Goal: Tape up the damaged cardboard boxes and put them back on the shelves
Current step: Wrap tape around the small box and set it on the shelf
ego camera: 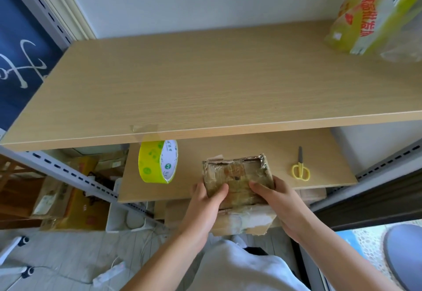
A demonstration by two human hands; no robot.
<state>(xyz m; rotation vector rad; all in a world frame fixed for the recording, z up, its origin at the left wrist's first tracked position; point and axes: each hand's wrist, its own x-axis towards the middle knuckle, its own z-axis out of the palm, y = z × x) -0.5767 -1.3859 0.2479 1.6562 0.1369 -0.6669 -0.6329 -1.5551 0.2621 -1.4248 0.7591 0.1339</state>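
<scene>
Beside the held box (pixel 237 176): tape roll (pixel 157 161), scissors (pixel 301 168).

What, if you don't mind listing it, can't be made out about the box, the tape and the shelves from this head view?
- Cardboard box: its near side and underside are covered by the left hand and right hand.
- Tape roll: its top is hidden behind the upper shelf edge; label print too small to read.
- Yellow package: cut off by the frame's top-right corner.
- Lower shelf: its back is hidden under the upper shelf.
</scene>
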